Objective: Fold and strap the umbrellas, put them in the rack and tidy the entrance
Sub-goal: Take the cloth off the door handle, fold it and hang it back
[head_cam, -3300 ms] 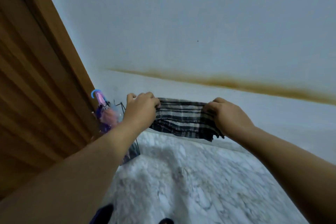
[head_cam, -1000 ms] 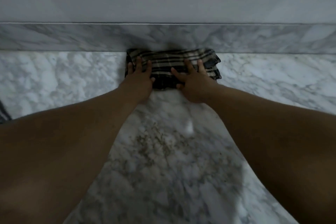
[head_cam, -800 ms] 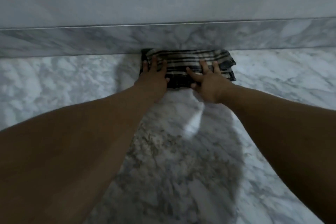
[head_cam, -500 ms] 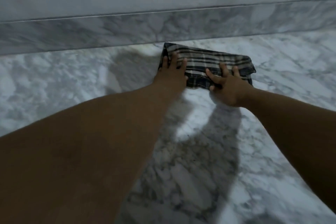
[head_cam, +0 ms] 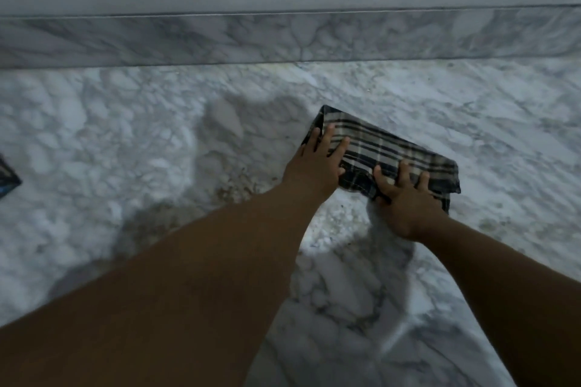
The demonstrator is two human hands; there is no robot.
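Note:
A folded plaid cloth (head_cam: 390, 151), dark with pale stripes, lies flat on the marble floor (head_cam: 125, 141). My left hand (head_cam: 316, 165) presses on its left end with straight fingers. My right hand (head_cam: 405, 198) presses on its near right part, fingers spread flat. The cloth sits a little away from the marble skirting (head_cam: 283, 38) and is turned at a slant. No umbrella or rack shows in this view.
A white wall rises above the skirting. A dark blue object (head_cam: 8, 177) pokes in at the left edge of the floor. Brownish grit marks the floor just left of my left wrist.
The cloth, held in the air earlier, was laid against the skirting. Both flat hands have since slid it toward me and to the right, away from the skirting.

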